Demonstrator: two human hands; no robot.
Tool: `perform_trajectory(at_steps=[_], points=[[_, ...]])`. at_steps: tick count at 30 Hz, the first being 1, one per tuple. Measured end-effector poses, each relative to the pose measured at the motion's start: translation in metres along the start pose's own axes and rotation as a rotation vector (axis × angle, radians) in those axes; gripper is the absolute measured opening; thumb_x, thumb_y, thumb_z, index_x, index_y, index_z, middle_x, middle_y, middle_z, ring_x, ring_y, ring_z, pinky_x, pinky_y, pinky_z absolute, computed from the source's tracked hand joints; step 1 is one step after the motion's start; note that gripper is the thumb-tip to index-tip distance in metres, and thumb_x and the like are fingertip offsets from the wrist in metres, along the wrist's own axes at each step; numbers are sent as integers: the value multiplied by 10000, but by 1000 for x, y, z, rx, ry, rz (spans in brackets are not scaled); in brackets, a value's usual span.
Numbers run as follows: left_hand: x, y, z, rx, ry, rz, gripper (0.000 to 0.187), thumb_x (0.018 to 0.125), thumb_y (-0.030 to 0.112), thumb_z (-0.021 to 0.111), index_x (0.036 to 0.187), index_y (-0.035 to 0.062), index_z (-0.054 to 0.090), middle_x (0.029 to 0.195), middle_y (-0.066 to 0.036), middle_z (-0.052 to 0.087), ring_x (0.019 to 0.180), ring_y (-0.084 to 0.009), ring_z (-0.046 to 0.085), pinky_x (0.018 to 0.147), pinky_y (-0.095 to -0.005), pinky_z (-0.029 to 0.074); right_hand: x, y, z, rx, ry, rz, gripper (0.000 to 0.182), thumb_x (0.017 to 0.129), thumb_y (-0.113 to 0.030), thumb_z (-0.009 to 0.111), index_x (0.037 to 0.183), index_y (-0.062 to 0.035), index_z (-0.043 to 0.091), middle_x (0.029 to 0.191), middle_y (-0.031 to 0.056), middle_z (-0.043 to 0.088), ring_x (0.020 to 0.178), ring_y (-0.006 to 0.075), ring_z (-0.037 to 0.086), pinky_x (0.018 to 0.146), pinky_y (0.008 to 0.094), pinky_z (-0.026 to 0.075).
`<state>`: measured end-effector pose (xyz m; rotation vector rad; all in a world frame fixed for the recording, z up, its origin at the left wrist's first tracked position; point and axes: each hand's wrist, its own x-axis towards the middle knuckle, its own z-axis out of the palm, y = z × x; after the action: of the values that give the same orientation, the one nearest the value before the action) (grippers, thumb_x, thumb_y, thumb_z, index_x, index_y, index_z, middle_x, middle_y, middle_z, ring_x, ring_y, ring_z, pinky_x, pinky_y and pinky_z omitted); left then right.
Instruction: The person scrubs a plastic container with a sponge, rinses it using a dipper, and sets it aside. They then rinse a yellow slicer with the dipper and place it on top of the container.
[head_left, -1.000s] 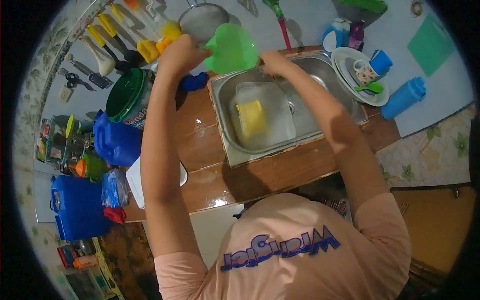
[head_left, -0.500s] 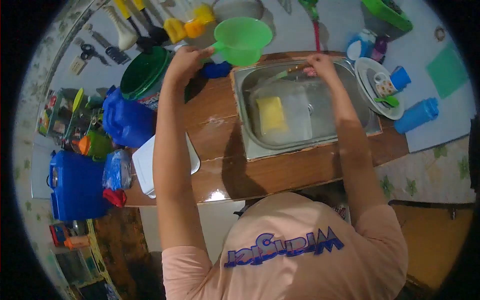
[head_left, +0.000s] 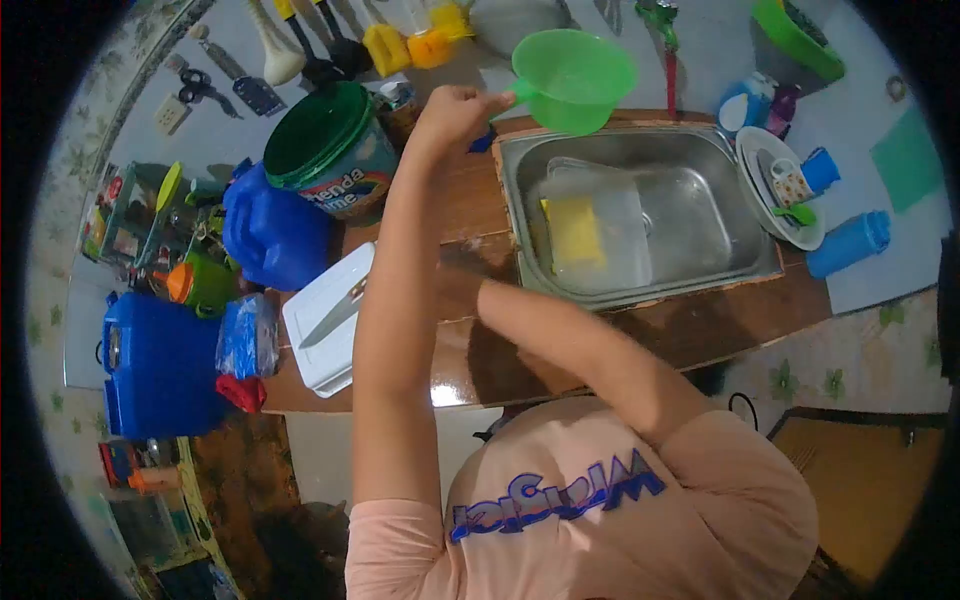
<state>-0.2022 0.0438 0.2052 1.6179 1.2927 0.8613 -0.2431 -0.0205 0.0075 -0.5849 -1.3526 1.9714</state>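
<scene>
My left hand (head_left: 455,115) is closed around the handle of a green plastic dipper (head_left: 575,80), held over the far left corner of the sink (head_left: 700,250). My right forearm reaches across to the left. My right hand (head_left: 458,292) is blurred and partly hidden behind my left forearm, so its fingers cannot be made out. A knife (head_left: 328,320) shows over a white plastic lid or tray (head_left: 318,372), its handle end running behind my left forearm. In the sink lie a yellow sponge or cloth (head_left: 575,232) and a clear, flat container (head_left: 622,215).
Left on the wooden counter (head_left: 470,235) stand a green bucket (head_left: 335,175) and blue jugs (head_left: 275,230). Plates (head_left: 750,165), a cup (head_left: 790,187) and a blue bottle (head_left: 850,245) are right of the sink. Utensils (head_left: 345,55) hang along the wall.
My right hand has moved from above the sink to the left, and the knife it held is now over the white lid. My left hand and the dipper appear further right.
</scene>
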Motion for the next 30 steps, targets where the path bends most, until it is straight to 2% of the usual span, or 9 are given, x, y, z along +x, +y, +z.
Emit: perform_trajectory(at_steps=[9, 10, 12, 13, 15, 17, 21, 27, 30], points=[[-2, -24, -16, 354, -42, 187, 329, 779, 319, 674, 794, -5, 622, 578, -40, 513, 489, -122, 463, 463, -276, 350, 8, 38, -56, -770, 650, -360, 264, 878, -226, 471, 1094, -111, 567, 973, 86, 567, 909, 221, 545, 809, 354, 451], [-3, -26, -19, 465, -37, 259, 336, 772, 327, 672, 792, -5, 625, 603, -66, 552, 515, -156, 513, 493, -299, 391, -11, 27, -90, 66, 589, -162, 216, 823, -192, 562, 1015, -96, 581, 790, -8, 573, 744, 168, 552, 651, 313, 460], [-11, -21, -11, 684, -16, 334, 347, 752, 346, 670, 833, 10, 641, 707, -123, 609, 638, -239, 584, 586, -354, 450, -53, 21, -179, -52, 721, -122, 187, 818, -321, 586, 870, -143, 561, 730, -14, 528, 695, 164, 513, 668, 341, 467], [-22, -7, -2, 793, -3, 335, 358, 739, 356, 670, 876, 26, 653, 788, -156, 628, 736, -289, 606, 648, -387, 469, -88, -9, -187, 410, 886, -110, 341, 891, -404, 445, 1016, -101, 541, 1013, 82, 562, 937, 155, 530, 689, 320, 444], [-38, 7, 22, 922, -9, 295, 369, 730, 366, 668, 936, 60, 664, 883, -179, 648, 846, -338, 625, 722, -425, 488, -135, -53, -207, 551, 1002, -4, 462, 880, -503, 440, 1139, -126, 509, 1162, 88, 517, 1090, 201, 491, 764, 479, 450], [-46, 15, 43, 958, -40, 213, 354, 738, 365, 663, 969, 97, 663, 911, -160, 651, 872, -338, 620, 743, -435, 488, -170, -85, -218, 727, 615, -46, 519, 864, -518, 474, 1226, -146, 461, 1199, 90, 501, 1150, 262, 456, 803, 581, 405], [-12, -70, 85, 659, -28, 82, 360, 764, 369, 656, 829, 15, 649, 742, -128, 649, 716, -286, 636, 642, -395, 485, -211, -103, -239, 489, 539, -54, 684, 815, -472, 603, 1358, -153, 335, 1286, 107, 439, 1236, 360, 371, 897, 664, 319], [-7, -139, 159, -299, -210, -277, 452, 837, 441, 597, 609, 55, 537, 496, 14, 442, 470, -121, 444, 439, -283, 330, -276, -152, -256, 92, 688, 41, 665, 814, -254, 612, 1387, -203, 279, 1367, 114, 319, 1232, 352, 359, 794, 620, 434], [25, -188, 200, -304, -321, -334, 452, 862, 508, 509, 811, 67, 593, 662, -30, 555, 586, -136, 513, 529, -303, 379, -280, -176, -253, -186, 841, 60, 683, 745, -227, 628, 1367, -225, 344, 1301, 100, 419, 1149, 319, 457, 744, 522, 492]])
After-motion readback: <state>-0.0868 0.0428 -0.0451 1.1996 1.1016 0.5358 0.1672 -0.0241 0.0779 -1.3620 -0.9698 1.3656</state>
